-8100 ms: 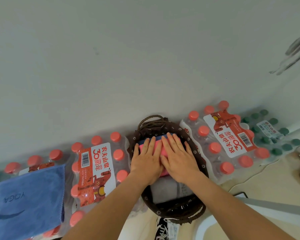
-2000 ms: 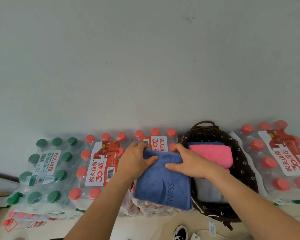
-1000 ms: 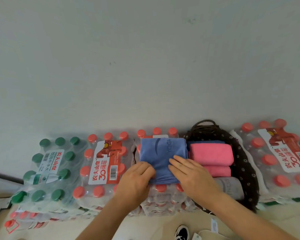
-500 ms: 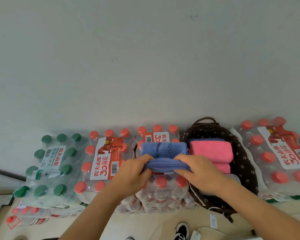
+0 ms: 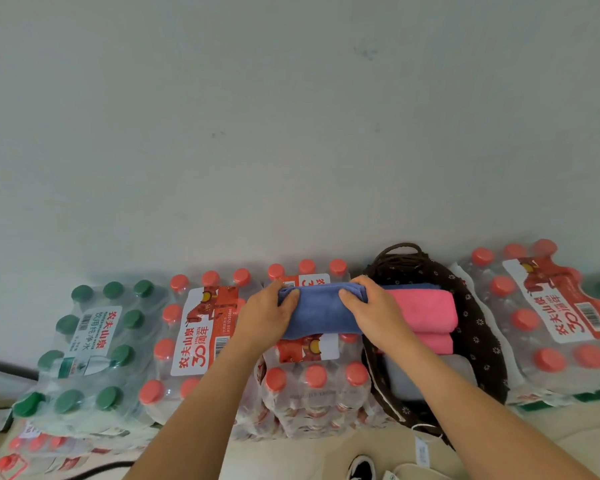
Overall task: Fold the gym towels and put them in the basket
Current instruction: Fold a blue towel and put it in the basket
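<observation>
A blue towel, folded into a thick narrow bundle, lies on a shrink-wrapped pack of red-capped water bottles. My left hand grips its left end and my right hand grips its right end, fingers curled over the far edge. Right beside it stands a dark brown woven basket with a loop handle. Inside the basket lie a folded pink towel, a blue towel edge behind it, and a grey towel at the near end.
Packs of bottled water line a pale wall: a green-capped pack at left, red-capped packs in the middle and another right of the basket. A shoe and beige floor show at the bottom.
Over the last second the blue towel was folded over again into a narrower bundle; both hands moved from its near edge up to grip its two ends.
</observation>
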The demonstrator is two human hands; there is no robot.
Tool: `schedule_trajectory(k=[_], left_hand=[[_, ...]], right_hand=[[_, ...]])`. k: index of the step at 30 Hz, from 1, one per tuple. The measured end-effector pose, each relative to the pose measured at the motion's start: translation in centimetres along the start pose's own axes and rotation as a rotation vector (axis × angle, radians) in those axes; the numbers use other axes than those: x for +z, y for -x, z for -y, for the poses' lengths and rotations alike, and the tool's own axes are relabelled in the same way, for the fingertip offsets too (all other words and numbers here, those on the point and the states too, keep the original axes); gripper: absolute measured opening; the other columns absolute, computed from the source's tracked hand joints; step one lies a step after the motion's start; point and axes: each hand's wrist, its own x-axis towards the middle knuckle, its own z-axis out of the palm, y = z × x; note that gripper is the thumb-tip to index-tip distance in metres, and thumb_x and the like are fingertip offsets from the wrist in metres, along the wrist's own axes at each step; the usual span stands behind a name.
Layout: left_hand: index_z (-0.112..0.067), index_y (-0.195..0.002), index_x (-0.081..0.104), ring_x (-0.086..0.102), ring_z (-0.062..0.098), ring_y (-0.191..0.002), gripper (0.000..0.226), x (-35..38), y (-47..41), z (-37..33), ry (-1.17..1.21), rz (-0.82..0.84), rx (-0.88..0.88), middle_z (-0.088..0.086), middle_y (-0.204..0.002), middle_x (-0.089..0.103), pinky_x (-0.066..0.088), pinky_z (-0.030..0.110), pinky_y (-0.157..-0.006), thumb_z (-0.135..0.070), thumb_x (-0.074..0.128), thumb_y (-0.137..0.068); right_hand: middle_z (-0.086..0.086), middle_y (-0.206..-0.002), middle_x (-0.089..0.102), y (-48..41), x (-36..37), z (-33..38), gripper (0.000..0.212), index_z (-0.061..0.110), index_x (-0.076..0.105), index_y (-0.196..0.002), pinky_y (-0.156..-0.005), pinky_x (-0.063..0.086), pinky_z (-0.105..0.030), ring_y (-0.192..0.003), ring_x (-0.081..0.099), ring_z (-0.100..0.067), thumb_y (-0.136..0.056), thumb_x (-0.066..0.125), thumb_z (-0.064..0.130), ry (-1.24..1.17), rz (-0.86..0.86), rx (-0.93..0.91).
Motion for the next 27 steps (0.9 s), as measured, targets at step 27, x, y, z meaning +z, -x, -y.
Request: schedule_trajectory(k=[27], left_hand=[[-0.028, -0.085, 0.071, 0.065, 0.005, -0.071, 0.006, -3.3, 1.9, 0.8, 0.224, 0.364, 0.032, -0.013, -0.077, 0.071, 0.052, 0.02, -0.063, -0.028, 0.073, -0.08]], right_hand=[[0.012, -0.084, 0.065, -1.5, -4.0, 3.1, 0.028, 0.019, 0.072, -0.095, -0.074, 0.048, -0.027, -0.08, 0.062, -0.012, -0.068, 0.077, 0.016, 0.312, 0.423, -0.047]])
